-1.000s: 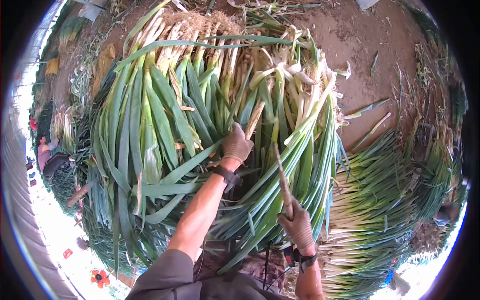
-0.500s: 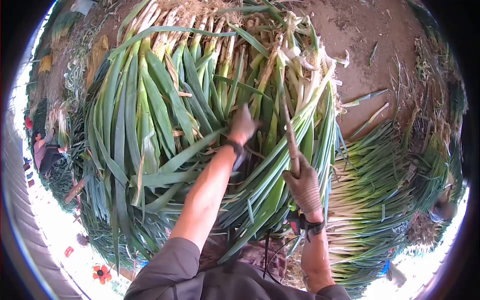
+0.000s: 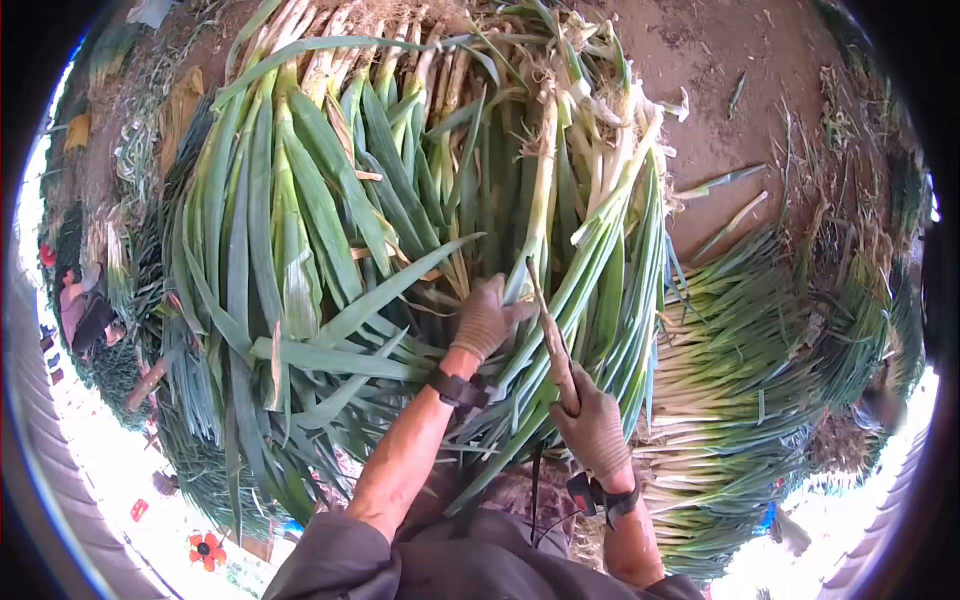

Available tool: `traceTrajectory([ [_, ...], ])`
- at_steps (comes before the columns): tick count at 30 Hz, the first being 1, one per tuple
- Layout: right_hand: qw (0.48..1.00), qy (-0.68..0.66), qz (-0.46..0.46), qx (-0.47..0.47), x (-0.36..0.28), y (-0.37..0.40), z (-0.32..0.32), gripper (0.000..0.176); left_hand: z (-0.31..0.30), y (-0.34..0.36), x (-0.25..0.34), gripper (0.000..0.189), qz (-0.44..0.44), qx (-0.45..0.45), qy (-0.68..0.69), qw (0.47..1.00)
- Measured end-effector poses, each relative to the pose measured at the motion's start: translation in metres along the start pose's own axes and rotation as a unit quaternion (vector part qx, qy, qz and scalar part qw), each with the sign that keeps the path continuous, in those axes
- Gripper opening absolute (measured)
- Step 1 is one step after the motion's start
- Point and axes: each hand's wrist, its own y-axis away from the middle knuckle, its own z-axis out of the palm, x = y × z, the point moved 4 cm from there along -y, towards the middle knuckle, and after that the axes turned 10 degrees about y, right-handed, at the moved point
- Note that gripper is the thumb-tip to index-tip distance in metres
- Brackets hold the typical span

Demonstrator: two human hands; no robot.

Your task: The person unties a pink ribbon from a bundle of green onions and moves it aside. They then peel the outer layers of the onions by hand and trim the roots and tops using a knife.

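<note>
A big heap of long green onions [image 3: 290, 190] lies in front of me, roots away from me and leaves toward me. My left hand [image 3: 488, 318], in a ribbed glove, is closed around the leaf end of one green onion [image 3: 540, 190], thumb toward the right. In my gloved right hand [image 3: 594, 428] is a long, thin, brown knife-like tool [image 3: 552, 340]. Its tip points up and away, close beside the gripped onion. Peeled, paler onions [image 3: 625, 150] lie on the heap's right side, with their leaves hanging toward me.
At right, a wide row of cleaned green onions [image 3: 720, 400] lies on the ground. Bare soil [image 3: 720, 60] with leaf scraps spreads beyond it. Another person [image 3: 85, 305] is at the far left, near more onion piles. A flower-shaped red thing [image 3: 207, 551] shows at lower left.
My left hand has come down toward me from among the stalks and now grips an onion. My right hand has moved slightly down and left with the tool.
</note>
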Motion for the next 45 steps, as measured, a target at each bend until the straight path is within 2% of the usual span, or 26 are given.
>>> traceTrajectory([
  [1, 1.0, 0.011, 0.0, -0.006, 0.003, 0.011, 0.001, 0.057, 0.001, 0.01, 0.003, 0.054, -0.043, -0.026, 0.006, 0.999],
  [4, 0.999, 0.046, 0.005, -0.011, 0.005, 0.022, -0.004, 0.057, 0.003, 0.021, -0.01, 0.051, -0.054, -0.011, -0.016, 0.998],
  [5, 0.998, 0.053, 0.011, -0.011, 0.008, 0.023, -0.005, 0.057, 0.004, 0.022, -0.015, 0.05, -0.051, -0.01, 0.039, 0.998],
  [10, 0.997, 0.079, -0.015, 0.015, 0.009, 0.007, 0.003, 0.053, 0.005, 0.024, -0.01, 0.047, -0.028, -0.003, 0.031, 0.999],
  [14, 0.994, 0.112, 0.003, 0.021, -0.003, -0.022, 0.001, 0.048, 0.002, 0.027, -0.011, 0.048, -0.036, -0.004, 0.035, 0.999],
  [19, 0.99, 0.118, -0.035, 0.073, -0.015, -0.059, -0.006, 0.04, 0.003, 0.027, -0.014, 0.045, -0.032, -0.01, 0.047, 0.998],
  [23, 0.984, 0.156, -0.034, 0.08, -0.016, -0.098, -0.008, 0.033, 0.002, 0.029, -0.009, 0.046, -0.016, -0.008, 0.081, 0.997],
  [30, 0.981, 0.16, -0.034, 0.107, -0.025, -0.151, -0.021, 0.038, -0.001, 0.03, -0.001, 0.048, -0.039, -0.02, 0.078, 0.996],
  [33, 0.976, 0.187, -0.037, 0.104, -0.027, -0.174, -0.024, 0.035, 0.001, 0.028, -0.007, 0.049, -0.016, -0.016, 0.095, 0.995],
  [45, 0.968, 0.213, -0.044, 0.123, -0.043, -0.261, -0.043, 0.032, 0.002, 0.028, -0.017, 0.06, -0.038, -0.029, 0.08, 0.996],
])
